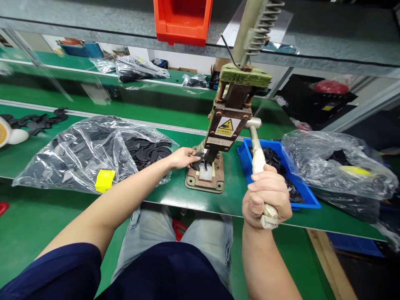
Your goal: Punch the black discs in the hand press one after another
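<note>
A hand-operated press [229, 114] stands on the green bench in front of me. My right hand [268, 196] is wrapped round its tape-covered lever [258, 155], which slants down toward me. Between the thumb and fingers of my left hand [184, 158] is a curved black plastic piece [196, 161], pinched at the press's base plate [204, 183]. The piece lies beside or under the ram; its far end is partly hidden there. Left of the press, a clear plastic bag [75, 154] spills similar curved black pieces [148, 153].
Right of the press sits a blue tray [308, 200] with black parts, and another clear bag [337, 154] lies beyond it. An orange bin [184, 35] rests on the metal shelf above. Loose black pieces [40, 121] lie at far left. A yellow label [105, 181] marks the left bag.
</note>
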`<state>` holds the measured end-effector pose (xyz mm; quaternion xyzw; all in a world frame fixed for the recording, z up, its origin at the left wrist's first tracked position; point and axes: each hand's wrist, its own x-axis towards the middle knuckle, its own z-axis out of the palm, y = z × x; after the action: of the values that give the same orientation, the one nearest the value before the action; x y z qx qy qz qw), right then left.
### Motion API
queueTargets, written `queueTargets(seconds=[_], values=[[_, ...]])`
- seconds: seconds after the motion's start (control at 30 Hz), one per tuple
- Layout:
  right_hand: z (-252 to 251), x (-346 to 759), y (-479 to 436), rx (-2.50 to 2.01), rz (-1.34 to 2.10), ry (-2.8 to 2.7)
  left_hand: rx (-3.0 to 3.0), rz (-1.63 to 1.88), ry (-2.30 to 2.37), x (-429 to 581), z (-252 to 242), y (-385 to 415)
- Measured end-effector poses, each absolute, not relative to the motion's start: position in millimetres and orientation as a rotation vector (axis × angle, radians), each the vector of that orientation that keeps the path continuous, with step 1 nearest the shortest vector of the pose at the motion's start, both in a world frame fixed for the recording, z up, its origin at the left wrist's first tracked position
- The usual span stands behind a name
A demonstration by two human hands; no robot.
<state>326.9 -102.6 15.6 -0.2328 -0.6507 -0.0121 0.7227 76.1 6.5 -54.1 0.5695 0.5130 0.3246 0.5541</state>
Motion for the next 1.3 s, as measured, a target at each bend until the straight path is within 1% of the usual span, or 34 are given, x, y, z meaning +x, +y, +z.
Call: queueTargets(seconds=[0.23,0.5,0.67,0.77,0.9,0.97,1.03,1.1,1.2,1.3], values=[[14.7,325.8,-102.4,-0.526,-0.033,-1.430,1.237,0.768,1.204,79.9,-56.2,13.4],[12.8,322.4,-97.5,-0.513,-0.053,-1.374,1.221,0.554,1.299,78.3,-52.1,25.7],[14.5,312.9,-91.4,-0.475,-0.086,-1.280,1.041,0.444,1.270,78.8,-54.4,28.5],[34.4,309.1,-81.6,-0.397,-0.104,-1.253,1.004,0.473,1.269,80.2,-56.0,24.4],[92.4,312.5,-63.0,-0.329,-0.114,-1.304,1.051,0.563,1.252,82.0,-53.0,12.6],[117.0,318.4,-55.8,-0.380,-0.070,-1.379,1.077,0.627,1.235,80.0,-47.8,3.4],[122.1,325.0,-52.4,-0.482,-0.043,-1.422,1.118,0.686,1.217,74.2,-39.9,-8.5],[101.6,328.8,-53.6,-0.593,-0.025,-1.382,1.164,0.740,1.182,65.1,-29.2,-23.4],[36.5,321.7,-65.1,-0.726,0.136,-1.361,1.229,0.775,1.117,51.4,-9.7,-50.9],[-28.1,298.8,-85.5,-0.846,0.509,-1.619,1.278,0.772,1.063,45.6,6.5,-78.8]])
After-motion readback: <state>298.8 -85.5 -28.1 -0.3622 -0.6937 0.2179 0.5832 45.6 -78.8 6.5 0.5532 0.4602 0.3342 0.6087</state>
